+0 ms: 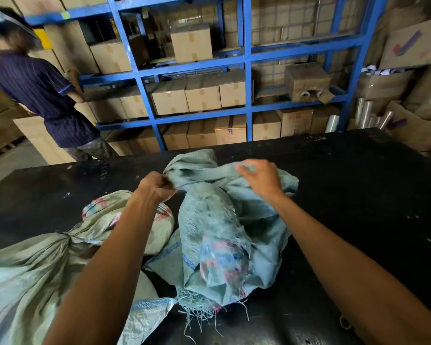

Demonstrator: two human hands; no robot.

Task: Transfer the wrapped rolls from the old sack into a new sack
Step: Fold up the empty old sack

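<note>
A worn blue-green woven sack (217, 235) lies on the black table (346, 195), its near end frayed and torn. Red and blue wrapped rolls (222, 255) show through the thin, torn fabric. My left hand (156, 186) pinches the bunched far end of this sack at its left. My right hand (260, 178) grips the folded fabric at the far right of the same end. A pale tied sack (30, 265) lies at the near left, and a second pale sack (144, 227) with red and blue print lies under my left forearm.
A person in a dark striped shirt (42, 95) stands at the far left, facing blue shelving (246, 70) stacked with cardboard boxes. Rolls of clear film (368, 113) stand at the right behind the table. Another blue-trimmed sack piece (149, 312) lies at the near edge.
</note>
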